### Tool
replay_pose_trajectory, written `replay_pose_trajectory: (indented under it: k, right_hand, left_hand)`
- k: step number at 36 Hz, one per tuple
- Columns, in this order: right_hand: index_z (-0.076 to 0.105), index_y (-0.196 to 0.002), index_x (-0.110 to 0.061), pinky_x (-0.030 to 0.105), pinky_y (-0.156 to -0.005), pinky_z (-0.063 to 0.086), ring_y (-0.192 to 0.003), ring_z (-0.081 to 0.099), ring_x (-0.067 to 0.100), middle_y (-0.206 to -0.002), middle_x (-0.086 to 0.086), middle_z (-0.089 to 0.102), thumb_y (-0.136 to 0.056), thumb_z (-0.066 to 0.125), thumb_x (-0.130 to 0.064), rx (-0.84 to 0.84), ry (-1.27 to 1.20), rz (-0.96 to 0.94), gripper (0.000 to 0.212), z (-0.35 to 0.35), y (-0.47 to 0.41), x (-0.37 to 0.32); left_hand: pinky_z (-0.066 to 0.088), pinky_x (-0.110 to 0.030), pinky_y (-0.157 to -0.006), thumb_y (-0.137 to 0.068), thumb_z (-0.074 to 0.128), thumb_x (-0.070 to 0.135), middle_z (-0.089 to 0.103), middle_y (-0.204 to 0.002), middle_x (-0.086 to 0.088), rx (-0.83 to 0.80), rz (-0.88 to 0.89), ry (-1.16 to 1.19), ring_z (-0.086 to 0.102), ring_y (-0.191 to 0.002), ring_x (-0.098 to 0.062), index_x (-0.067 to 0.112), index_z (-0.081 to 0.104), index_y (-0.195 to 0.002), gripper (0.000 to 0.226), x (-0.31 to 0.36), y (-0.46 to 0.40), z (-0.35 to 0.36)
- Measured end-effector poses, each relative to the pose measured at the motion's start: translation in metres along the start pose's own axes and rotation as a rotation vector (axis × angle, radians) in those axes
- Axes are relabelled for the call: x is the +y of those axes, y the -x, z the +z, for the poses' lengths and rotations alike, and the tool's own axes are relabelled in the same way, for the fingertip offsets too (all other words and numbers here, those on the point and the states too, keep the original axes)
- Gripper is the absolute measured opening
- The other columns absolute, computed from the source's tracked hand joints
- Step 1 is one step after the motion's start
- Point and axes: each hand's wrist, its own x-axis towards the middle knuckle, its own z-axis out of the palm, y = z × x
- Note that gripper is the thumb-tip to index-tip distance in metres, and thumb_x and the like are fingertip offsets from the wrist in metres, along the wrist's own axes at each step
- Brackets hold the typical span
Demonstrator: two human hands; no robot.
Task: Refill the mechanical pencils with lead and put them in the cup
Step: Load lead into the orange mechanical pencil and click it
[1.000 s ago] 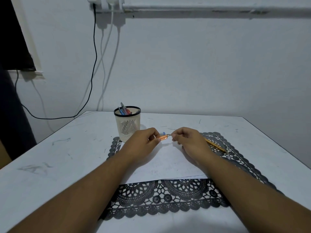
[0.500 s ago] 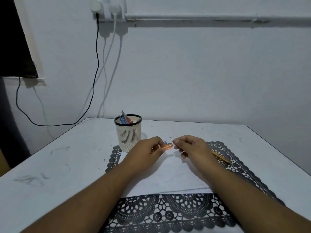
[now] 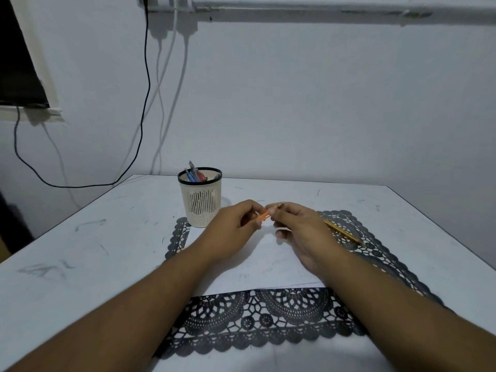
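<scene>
Both hands have closed in on each other since a moment ago, so less of the small orange lead tube (image 3: 263,216) shows between them, and the blue speck seen beside it earlier is out of sight. Left hand (image 3: 233,230) has its fingers curled, thumb and forefinger pinching the tube's left end. Right hand (image 3: 300,229) meets it from the other side, fingertips (image 3: 272,211) bunched together on the tube's right end; what exactly they nip there is too small to tell. A yellow pencil (image 3: 342,232) runs through the right hand's grip: its long axis slants from a metal tip poking up just above the fingers down and away to the right, where the far end lies over the black lace mat (image 3: 268,318). White paper (image 3: 255,269) sits under both hands. Beyond the left knuckles stands the cream cup (image 3: 200,204), upright, with blue and red pens (image 3: 193,175) leaning inside. All of it rests on the white table (image 3: 94,237).
</scene>
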Motion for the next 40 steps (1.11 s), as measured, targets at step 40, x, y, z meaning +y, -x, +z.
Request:
replay_pose_trajectory:
  k: [40]
  right_hand:
    - [0.038,-0.064,-0.018,0.032,-0.058,0.033,-0.056,0.026,0.017,-0.062,0.001,0.028,-0.084,0.045,-0.037,-0.119,-0.744,-0.109,0.028,0.003,0.000,-0.029]
  left_hand:
    - [0.041,-0.016,-0.063,-0.084,0.078,0.001,0.061,-0.065,-0.004,-0.018,-0.211,0.422,0.050,-0.063,-0.010,0.004,0.073,-0.073,0.012,0.015,0.011,0.009]
